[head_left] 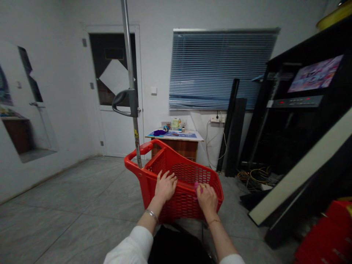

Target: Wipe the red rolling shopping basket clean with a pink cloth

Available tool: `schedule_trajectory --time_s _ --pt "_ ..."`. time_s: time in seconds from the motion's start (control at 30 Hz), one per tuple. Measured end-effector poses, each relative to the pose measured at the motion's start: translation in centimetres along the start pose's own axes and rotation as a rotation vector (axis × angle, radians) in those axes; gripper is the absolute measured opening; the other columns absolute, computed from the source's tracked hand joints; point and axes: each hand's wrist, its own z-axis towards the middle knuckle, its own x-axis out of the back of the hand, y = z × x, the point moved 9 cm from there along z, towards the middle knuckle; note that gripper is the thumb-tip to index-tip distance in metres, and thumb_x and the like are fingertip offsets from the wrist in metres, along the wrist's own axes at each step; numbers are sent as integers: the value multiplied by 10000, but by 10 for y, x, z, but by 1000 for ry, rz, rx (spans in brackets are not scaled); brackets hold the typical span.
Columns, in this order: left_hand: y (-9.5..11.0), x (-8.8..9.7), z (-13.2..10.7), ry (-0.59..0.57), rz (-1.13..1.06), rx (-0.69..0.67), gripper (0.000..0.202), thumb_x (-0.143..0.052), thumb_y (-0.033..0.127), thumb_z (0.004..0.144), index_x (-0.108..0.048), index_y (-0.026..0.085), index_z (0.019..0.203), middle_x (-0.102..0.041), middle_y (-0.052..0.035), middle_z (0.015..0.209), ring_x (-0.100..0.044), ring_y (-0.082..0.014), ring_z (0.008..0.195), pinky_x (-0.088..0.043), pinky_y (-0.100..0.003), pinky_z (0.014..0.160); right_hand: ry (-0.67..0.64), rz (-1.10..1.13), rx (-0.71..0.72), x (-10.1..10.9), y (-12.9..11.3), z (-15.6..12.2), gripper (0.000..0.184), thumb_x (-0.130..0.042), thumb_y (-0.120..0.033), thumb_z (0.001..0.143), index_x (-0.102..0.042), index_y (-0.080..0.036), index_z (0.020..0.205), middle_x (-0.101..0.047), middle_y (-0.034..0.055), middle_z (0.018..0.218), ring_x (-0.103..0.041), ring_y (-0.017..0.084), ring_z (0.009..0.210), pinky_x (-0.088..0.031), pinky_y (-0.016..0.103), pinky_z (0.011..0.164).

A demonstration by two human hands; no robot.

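A red plastic shopping cart (183, 201) with perforated sides stands in front of me, its handle toward the left. Over the near rim lies my left hand (165, 186), fingers spread and resting on the edge. My right hand (208, 198) is closed around a bunched pink cloth (197, 187) at the same rim, farther right. The cloth is mostly hidden by the fingers. A grey metal pole (128, 55) with a dark looped grip (125, 103) rises at the handle end of the cart.
A small desk (176, 146) holding a purple cloth (160, 132) and bottles stands by the wall. Right are a black rack (291, 124) with a screen, cables (260, 176), leaning panels (302, 172) and red boxes (327, 234). A white door (117, 128) is behind.
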Motion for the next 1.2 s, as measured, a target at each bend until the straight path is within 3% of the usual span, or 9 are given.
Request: schedule_trajectory --time_s 0.1,0.17,0.33,0.43,0.57,0.73,0.83,1.03,1.2 --pt "1 -3 2 -10 1 8 317 -439 295 958 -738 342 1049 -704 14 1222 -545 -255 1273 -232 -580 1160 69 -43 -172 10 43 -3 411 -382 -375 988 -725 -174 883 -685 92 848 -549 184 729 -367 314 725" --pt "3 -5 3 -10 12 10 314 -445 285 953 -739 335 1050 -701 11 1228 -537 -263 1282 -222 -590 1160 114 -85 -253 13 39 -4 414 -391 -372 983 -729 -158 876 -684 112 845 -553 201 736 -367 330 716" --pt "5 -4 2 -15 24 0 323 -429 286 960 -736 332 1050 -702 3 1228 -539 -256 1282 -225 -585 1159 63 -46 -67 -2 -60 6 320 -424 -289 983 -714 -182 898 -672 93 832 -561 200 781 -372 325 739" --pt "3 -2 0 -30 25 -4 308 -445 288 957 -734 325 1058 -698 2 1237 -533 -253 1288 -237 -576 1158 31 14 9 -5 -85 7 297 -429 -280 990 -706 -192 929 -673 74 852 -564 184 803 -375 305 750" --pt "1 -2 0 -60 21 -4 311 -437 306 968 -726 325 1080 -691 14 1249 -537 -243 1282 -236 -571 1163 -5 14 27 -2 -39 2 327 -424 -334 995 -712 -196 926 -678 60 849 -564 166 784 -369 289 754" --pt "5 -6 3 -67 26 30 319 -430 298 968 -731 325 1069 -692 13 1248 -537 -242 1281 -222 -576 1169 89 -57 -284 11 53 -7 445 -380 -406 992 -734 -153 901 -695 102 893 -571 186 756 -378 308 733" --pt "8 -10 3 -52 30 37 305 -447 300 960 -738 327 1045 -695 16 1243 -525 -246 1294 -204 -577 1177 128 -113 -336 12 37 -6 448 -380 -396 991 -732 -138 884 -687 126 880 -573 205 766 -380 325 742" --pt "5 -10 2 -37 37 26 300 -452 300 960 -738 311 1051 -699 9 1237 -527 -238 1290 -209 -562 1180 18 -34 7 -6 -65 6 320 -416 -307 996 -705 -192 920 -669 73 852 -570 172 777 -370 297 763" --pt "1 -9 2 -42 22 22 300 -455 322 960 -741 324 1053 -703 15 1230 -545 -236 1268 -244 -548 1170 9 -59 -63 -2 2 -1 372 -410 -374 996 -720 -194 894 -678 68 845 -566 165 743 -363 290 728"
